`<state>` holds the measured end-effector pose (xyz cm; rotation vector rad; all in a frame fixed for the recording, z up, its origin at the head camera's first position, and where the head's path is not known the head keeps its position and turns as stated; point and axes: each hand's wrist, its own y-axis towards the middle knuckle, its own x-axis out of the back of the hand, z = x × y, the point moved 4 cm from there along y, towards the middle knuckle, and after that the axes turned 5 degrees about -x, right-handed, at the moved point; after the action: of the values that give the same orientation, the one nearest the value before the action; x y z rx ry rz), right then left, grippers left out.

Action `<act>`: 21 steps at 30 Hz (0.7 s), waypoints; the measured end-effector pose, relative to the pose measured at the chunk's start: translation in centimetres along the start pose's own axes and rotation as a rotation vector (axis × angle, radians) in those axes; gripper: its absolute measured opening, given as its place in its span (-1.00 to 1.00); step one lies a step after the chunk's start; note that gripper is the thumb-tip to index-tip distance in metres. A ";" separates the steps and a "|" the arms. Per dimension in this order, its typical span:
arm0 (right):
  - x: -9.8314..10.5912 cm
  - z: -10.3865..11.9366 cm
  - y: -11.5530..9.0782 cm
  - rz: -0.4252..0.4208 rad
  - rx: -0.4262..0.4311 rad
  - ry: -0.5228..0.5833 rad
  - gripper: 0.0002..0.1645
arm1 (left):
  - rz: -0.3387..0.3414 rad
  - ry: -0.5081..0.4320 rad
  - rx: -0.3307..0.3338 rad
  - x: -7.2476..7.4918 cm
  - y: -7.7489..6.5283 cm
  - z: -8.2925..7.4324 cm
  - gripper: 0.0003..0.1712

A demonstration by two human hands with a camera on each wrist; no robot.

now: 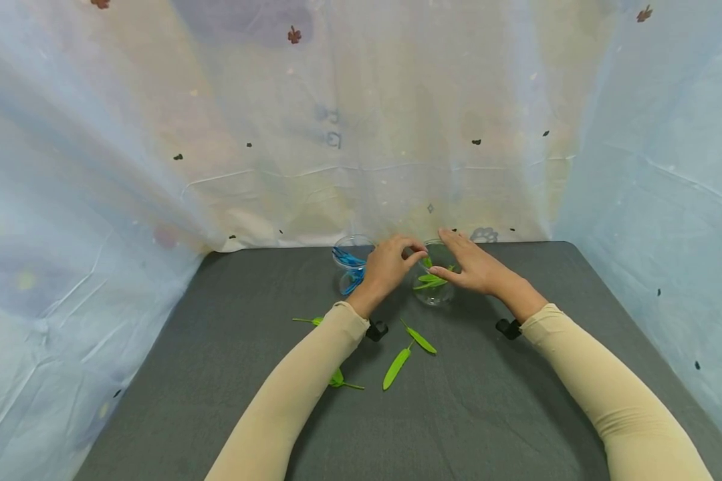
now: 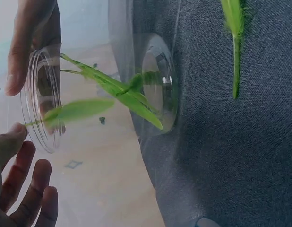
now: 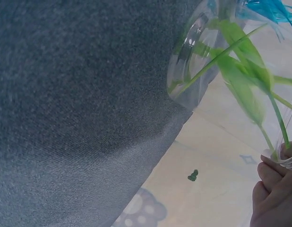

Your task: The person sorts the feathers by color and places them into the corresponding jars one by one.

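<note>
At the back of the dark table, a clear jar [image 1: 436, 298] stands upright with several green leaves [image 1: 431, 280] inside. My left hand [image 1: 388, 266] is at the left of its mouth. Thumb and finger pinch the thin stem of one green leaf [image 2: 84, 109], whose blade hangs inside the jar; the other fingers are loosely bent. From the right, my right hand [image 1: 480, 267] grips the jar's rim, thumb on the near side and fingers on the far side. In the right wrist view, that hand [image 3: 278, 194] is partly cut off at the edge.
Left of the jar stands another clear container [image 1: 353, 242] with blue strips [image 1: 351, 259], partly behind my left hand. Two loose leaves, one long [image 1: 395, 369] and one shorter [image 1: 422, 339], lie in front. More greenery [image 1: 337, 379] shows beside my left sleeve. A patterned curtain [image 1: 397, 133] hangs behind.
</note>
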<state>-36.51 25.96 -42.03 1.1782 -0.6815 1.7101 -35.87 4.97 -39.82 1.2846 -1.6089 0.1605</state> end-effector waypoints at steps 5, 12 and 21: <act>0.0 0.1 0.1 0.002 0.000 -0.004 0.17 | 0.005 0.003 0.017 -0.2 -0.3 0.1 -0.74; 0.1 0.1 0.0 -0.004 0.003 0.003 0.19 | -0.021 -0.027 0.020 0.3 -0.9 0.9 -0.78; -0.1 0.1 0.1 0.003 -0.008 0.005 0.18 | -0.024 -0.112 -0.015 1.3 -2.0 1.1 -0.81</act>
<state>-36.58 25.79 -42.11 1.1679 -0.6869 1.7103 -34.86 2.58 -40.26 1.3208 -1.6855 0.0616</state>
